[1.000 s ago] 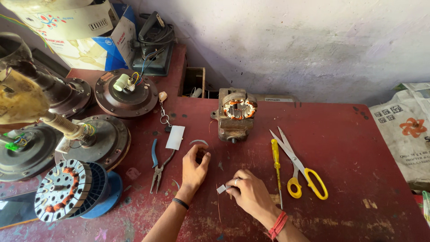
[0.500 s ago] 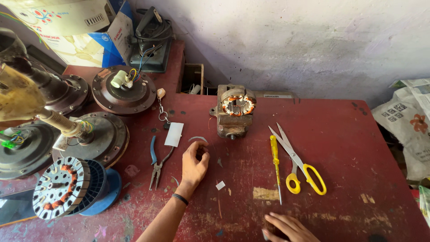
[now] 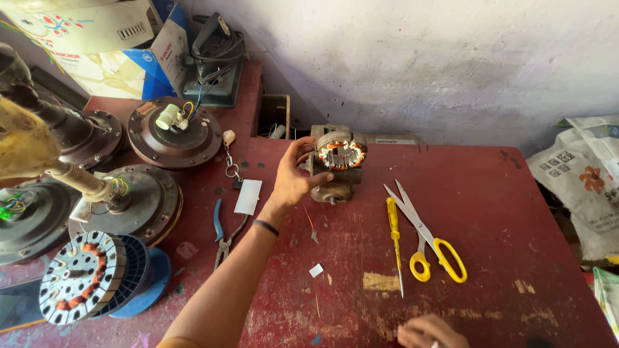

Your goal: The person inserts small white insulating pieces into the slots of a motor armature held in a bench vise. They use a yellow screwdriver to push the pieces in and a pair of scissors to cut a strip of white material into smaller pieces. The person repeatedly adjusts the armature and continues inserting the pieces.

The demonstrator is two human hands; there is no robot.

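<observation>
A small motor (image 3: 342, 169) with copper windings in its round top stands near the back of the red table (image 3: 490, 219). My left hand (image 3: 291, 177) reaches up to it, fingers along its top left edge and thumb against its front, wrapped around that side. A dark band is on that wrist. My right hand (image 3: 429, 332) shows only as knuckles at the bottom edge; whether it holds anything is hidden. A small white scrap (image 3: 316, 270) lies on the table between the hands.
Yellow-handled scissors (image 3: 432, 241) and a yellow screwdriver (image 3: 394, 238) lie right of the motor. Blue-handled pliers (image 3: 222, 232) and a white card (image 3: 247, 196) lie to its left. Ceiling-fan motors (image 3: 174, 132), a stator on a blue spool (image 3: 87, 277) and boxes crowd the left side.
My left hand rose from the table's middle and moved back to the motor. My right hand pulled down to the bottom edge, away from the white scrap.
</observation>
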